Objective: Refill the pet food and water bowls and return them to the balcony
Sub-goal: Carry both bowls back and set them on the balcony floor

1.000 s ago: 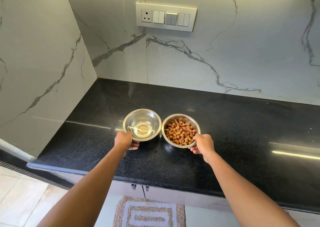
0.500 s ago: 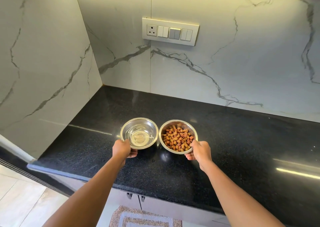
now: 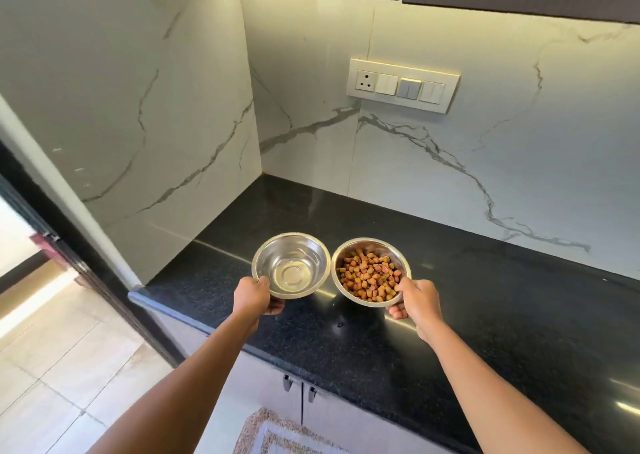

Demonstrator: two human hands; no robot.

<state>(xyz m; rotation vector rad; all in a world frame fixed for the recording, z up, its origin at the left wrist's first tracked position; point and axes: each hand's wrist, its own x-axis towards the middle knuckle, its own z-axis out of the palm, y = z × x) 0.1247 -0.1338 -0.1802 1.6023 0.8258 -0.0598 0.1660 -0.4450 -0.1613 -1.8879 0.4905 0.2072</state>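
Two steel bowls are held level above the worktop [image 3: 450, 308], left hand [image 3: 254, 296] grasping the water bowl [image 3: 291, 265], right hand [image 3: 417, 299] the kibble bowl [image 3: 370, 271], evidently to prevent spillage.

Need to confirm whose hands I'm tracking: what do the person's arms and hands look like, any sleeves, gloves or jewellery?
Both forearms are bare up to the frame's bottom edge, no sleeves showing. The left hand and right hand are ungloved, with no watch, bracelet or ring visible from this side.
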